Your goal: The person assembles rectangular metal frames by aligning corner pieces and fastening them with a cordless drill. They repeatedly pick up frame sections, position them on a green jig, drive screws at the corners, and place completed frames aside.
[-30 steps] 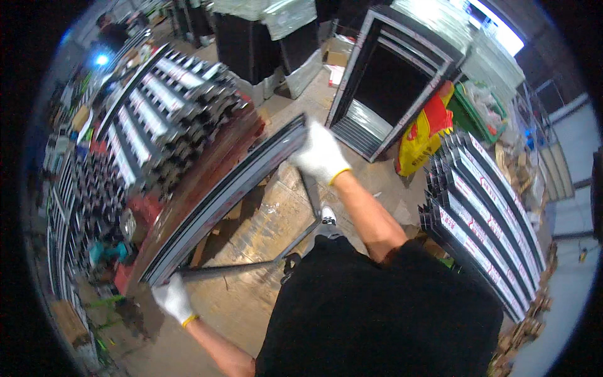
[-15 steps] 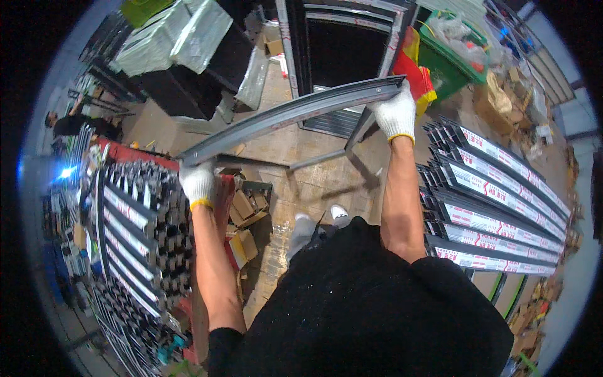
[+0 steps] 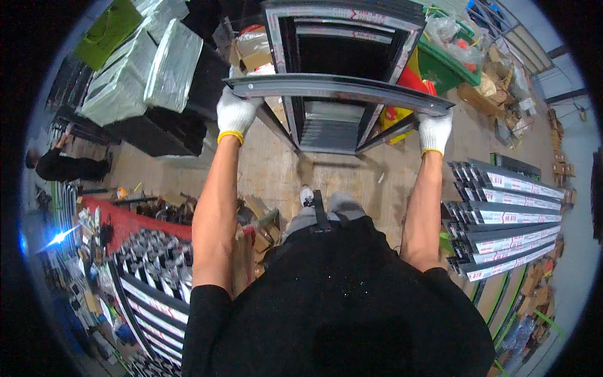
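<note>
I hold a dark grey metal frame (image 3: 339,89) out in front of me, its top rail running nearly level between my hands. Its side rails slope down and inward toward the floor. My left hand (image 3: 237,116), in a white glove with a yellow cuff, is closed round the left corner. The matching gloved right hand (image 3: 434,131) is closed round the right corner; rail and glove hide most of the fingers. Just beyond stands a stack of similar dark frames (image 3: 276,47) with printed film strips, partly covered by the held rail.
Wrapped panels (image 3: 174,66) stand at the far left, a green bin (image 3: 443,63) with plastic bags at the far right. Bundled metal profiles lie on a right-hand rack (image 3: 509,217) and a left-hand rack (image 3: 147,289). Another person (image 3: 69,164) is at far left. Cardboard (image 3: 254,50) lies beyond.
I have turned left and come closer to the stacked frames. The held frame went from tilted to nearly level, its left end rising and moving away from the left-hand rack.
</note>
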{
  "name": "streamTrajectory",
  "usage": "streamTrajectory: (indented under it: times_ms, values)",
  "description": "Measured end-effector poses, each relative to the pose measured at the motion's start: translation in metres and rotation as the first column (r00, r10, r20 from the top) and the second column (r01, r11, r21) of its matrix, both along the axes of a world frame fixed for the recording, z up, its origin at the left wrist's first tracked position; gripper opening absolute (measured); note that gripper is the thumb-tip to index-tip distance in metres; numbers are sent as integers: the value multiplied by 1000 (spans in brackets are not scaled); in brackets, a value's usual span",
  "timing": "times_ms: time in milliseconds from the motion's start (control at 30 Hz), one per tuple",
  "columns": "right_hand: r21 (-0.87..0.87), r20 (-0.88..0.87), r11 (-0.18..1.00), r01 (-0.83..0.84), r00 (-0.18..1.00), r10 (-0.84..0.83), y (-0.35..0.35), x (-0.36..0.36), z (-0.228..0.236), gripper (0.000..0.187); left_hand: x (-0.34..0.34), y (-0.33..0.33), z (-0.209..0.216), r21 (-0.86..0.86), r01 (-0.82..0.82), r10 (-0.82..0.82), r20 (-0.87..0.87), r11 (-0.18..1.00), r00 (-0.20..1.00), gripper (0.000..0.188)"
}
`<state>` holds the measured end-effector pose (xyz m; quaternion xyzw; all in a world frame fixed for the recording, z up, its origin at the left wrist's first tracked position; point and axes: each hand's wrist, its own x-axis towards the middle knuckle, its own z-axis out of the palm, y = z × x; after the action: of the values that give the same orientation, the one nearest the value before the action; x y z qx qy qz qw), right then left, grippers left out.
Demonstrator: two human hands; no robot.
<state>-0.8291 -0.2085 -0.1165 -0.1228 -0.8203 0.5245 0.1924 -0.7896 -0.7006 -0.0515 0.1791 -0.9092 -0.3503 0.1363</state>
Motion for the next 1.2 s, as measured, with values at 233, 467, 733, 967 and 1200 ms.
streamTrajectory:
  times_ms: [233, 467, 733, 967, 1200]
  values:
    - [103, -25, 971, 214, 977, -212, -21, -56, 7, 78, -51, 7, 22, 144, 100, -109, 53, 985, 993, 79]
    - [295, 178, 941, 167, 958, -226, -67, -38, 46, 77, -52, -10, -14, 38, 5, -13, 213, 999, 977, 70]
    - [6, 408, 966, -260, 882, 235, -109, 109, 58, 62, 17, 44, -91, 807, -201, -329, 435, 555, 838, 26]
    - [-43, 331, 991, -128, 934, 135, -46, 287, 173, 48, 45, 142, -108, 865, -257, -514, 469, 430, 718, 22]
    - [-61, 37, 562, 825, 565, -825, 97, 418, 178, 50, 103, 204, -105, 920, -136, -692, 369, 369, 621, 20]
